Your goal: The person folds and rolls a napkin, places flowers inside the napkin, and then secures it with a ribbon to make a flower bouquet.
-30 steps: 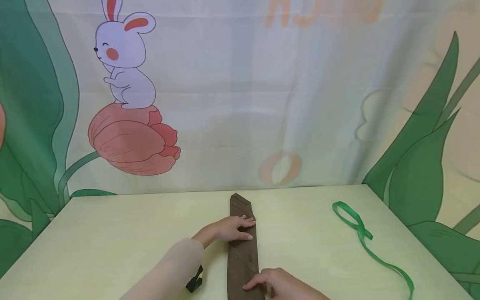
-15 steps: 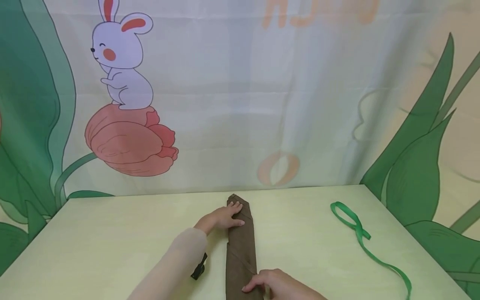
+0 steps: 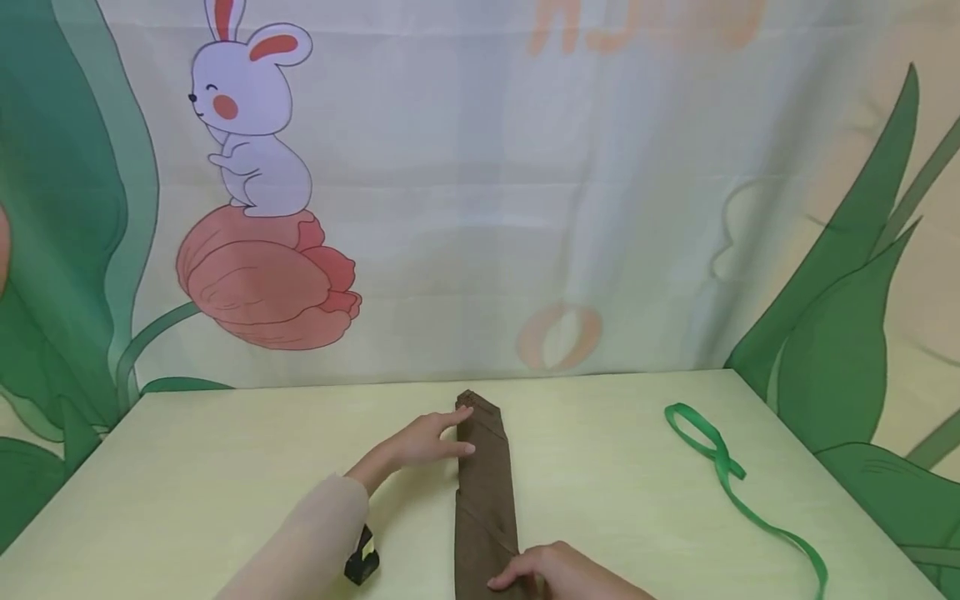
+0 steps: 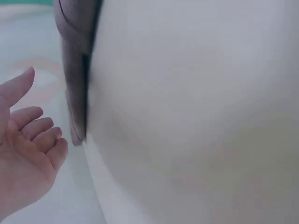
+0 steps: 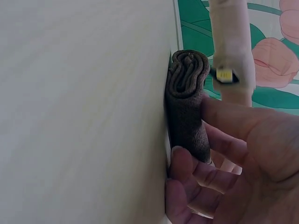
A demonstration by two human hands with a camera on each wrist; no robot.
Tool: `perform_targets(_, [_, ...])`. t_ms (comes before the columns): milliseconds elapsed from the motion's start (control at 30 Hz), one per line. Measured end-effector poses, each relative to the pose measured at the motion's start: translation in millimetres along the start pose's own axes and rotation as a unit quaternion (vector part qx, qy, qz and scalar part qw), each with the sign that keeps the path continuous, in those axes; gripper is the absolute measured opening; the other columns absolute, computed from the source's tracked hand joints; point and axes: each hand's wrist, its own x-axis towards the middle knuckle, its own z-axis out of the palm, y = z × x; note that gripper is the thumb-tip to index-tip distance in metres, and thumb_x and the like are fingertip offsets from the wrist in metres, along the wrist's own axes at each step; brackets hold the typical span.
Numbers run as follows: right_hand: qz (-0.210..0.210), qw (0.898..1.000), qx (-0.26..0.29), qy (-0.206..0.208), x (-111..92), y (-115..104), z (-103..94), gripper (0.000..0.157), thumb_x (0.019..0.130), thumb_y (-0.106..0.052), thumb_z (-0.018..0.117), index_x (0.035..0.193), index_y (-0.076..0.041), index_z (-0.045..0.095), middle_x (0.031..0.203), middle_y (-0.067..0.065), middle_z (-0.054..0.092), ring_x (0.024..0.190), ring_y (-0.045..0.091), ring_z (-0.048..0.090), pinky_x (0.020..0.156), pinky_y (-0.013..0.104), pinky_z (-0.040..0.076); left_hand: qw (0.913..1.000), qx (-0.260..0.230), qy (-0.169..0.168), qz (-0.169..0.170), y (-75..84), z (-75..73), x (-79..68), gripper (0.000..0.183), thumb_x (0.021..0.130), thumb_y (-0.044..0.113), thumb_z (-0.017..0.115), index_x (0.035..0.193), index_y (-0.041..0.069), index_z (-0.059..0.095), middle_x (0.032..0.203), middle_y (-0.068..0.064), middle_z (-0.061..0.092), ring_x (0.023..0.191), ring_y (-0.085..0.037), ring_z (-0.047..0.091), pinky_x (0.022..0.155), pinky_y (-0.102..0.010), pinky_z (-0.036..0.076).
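Observation:
A brown cloth (image 3: 486, 475), folded into a long flat roll, lies lengthwise on the table; its coiled end shows in the right wrist view. My right hand (image 3: 573, 571) holds the near part of the roll (image 5: 187, 123), thumb on top and fingers curled at its side. At the far part, my left hand (image 3: 423, 440) is by the left edge, its thumb and forefinger stretched toward the cloth. In the left wrist view, that hand (image 4: 28, 158) has loosely bent fingers and grips nothing. Whether a fingertip touches the cloth I cannot tell.
A green ribbon (image 3: 750, 508), looped at its far end, lies on the right side of the pale table (image 3: 622, 467). Behind the table hangs a printed curtain (image 3: 450, 208) with a rabbit and flowers. A small black device (image 3: 362, 560) sits by the left sleeve.
My left hand slid along the cloth toward its far end, then drew back left to the edge. The right hand keeps its hold near the front.

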Motion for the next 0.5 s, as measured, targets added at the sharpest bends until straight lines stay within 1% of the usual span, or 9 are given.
perform_targets(67, [-0.004, 1.000, -0.003, 0.000, -2.0, -0.8, 0.2, 0.030, 0.081, -0.019, 0.068, 0.106, -0.004, 0.067, 0.100, -0.003, 0.066, 0.077, -0.007, 0.049, 0.067, 0.016, 0.044, 0.9992, -0.039, -0.005, 0.013, 5.5, 3.7, -15.3, 0.064, 0.089, 0.026, 0.059, 0.141, 0.003, 0.030, 0.145, -0.015, 0.029, 0.132, -0.033, 0.027, 0.104, -0.048, 0.025])
perform_targets(167, [-0.016, 1.000, 0.001, 0.000, -4.7, -1.4, 1.9, 0.028, 0.082, -0.017, 0.067, 0.106, -0.003, 0.067, 0.100, -0.001, 0.067, 0.077, -0.007, 0.050, 0.067, 0.015, 0.045, 0.9957, -0.087, -0.011, 0.029, 14.8, 12.0, -38.9, 0.062, 0.087, 0.024, 0.062, 0.139, 0.002, 0.035, 0.141, -0.015, 0.036, 0.129, -0.031, 0.035, 0.102, -0.045, 0.030])
perform_targets(267, [-0.029, 1.000, 0.003, -0.009, -6.7, -1.1, 4.0, 0.027, 0.084, -0.016, 0.064, 0.107, -0.002, 0.066, 0.103, 0.003, 0.067, 0.083, -0.006, 0.053, 0.068, 0.015, 0.045, 0.9911, -0.128, -0.013, 0.034, 25.3, 21.1, -62.6, 0.058, 0.086, 0.023, 0.064, 0.135, 0.003, 0.041, 0.133, -0.017, 0.047, 0.120, -0.030, 0.046, 0.096, -0.040, 0.038])
perform_targets(300, [-0.035, 0.999, -0.001, -0.013, -7.0, -0.9, 4.3, 0.026, 0.085, -0.015, 0.063, 0.107, -0.002, 0.066, 0.103, 0.004, 0.067, 0.085, -0.006, 0.053, 0.068, 0.015, 0.045, 0.9898, -0.138, -0.014, 0.031, 28.5, 24.1, -70.1, 0.057, 0.085, 0.022, 0.065, 0.134, 0.004, 0.044, 0.128, -0.018, 0.051, 0.116, -0.029, 0.051, 0.093, -0.038, 0.042])
perform_targets(367, [-0.042, 0.999, 0.008, -0.021, -8.3, -0.3, 4.3, 0.027, 0.086, -0.014, 0.062, 0.109, -0.001, 0.065, 0.104, 0.005, 0.067, 0.081, -0.007, 0.053, 0.066, 0.015, 0.045, 0.9871, -0.158, -0.015, 0.020, 33.8, 29.8, -83.1, 0.054, 0.083, 0.021, 0.067, 0.131, 0.005, 0.048, 0.115, -0.017, 0.059, 0.103, -0.027, 0.059, 0.084, -0.036, 0.048])
perform_targets(433, [-0.038, 0.999, 0.032, -0.023, -9.7, 1.2, 3.7, 0.029, 0.085, -0.013, 0.062, 0.112, -0.002, 0.063, 0.096, 0.003, 0.067, 0.073, -0.008, 0.051, 0.062, 0.015, 0.045, 0.9844, -0.175, -0.019, 0.001, 36.9, 35.3, -93.5, 0.051, 0.081, 0.019, 0.069, 0.127, 0.006, 0.052, 0.101, -0.012, 0.065, 0.089, -0.021, 0.063, 0.074, -0.032, 0.051])
perform_targets(500, [-0.030, 0.997, 0.065, -0.022, -11.0, 3.2, 2.8, 0.033, 0.084, -0.011, 0.064, 0.115, -0.002, 0.061, 0.086, -0.002, 0.065, 0.062, -0.008, 0.047, 0.057, 0.014, 0.044, 0.9802, -0.195, -0.025, -0.022, 38.4, 40.8, -101.3, 0.047, 0.080, 0.017, 0.070, 0.123, 0.006, 0.056, 0.089, -0.008, 0.067, 0.075, -0.016, 0.063, 0.065, -0.029, 0.051])
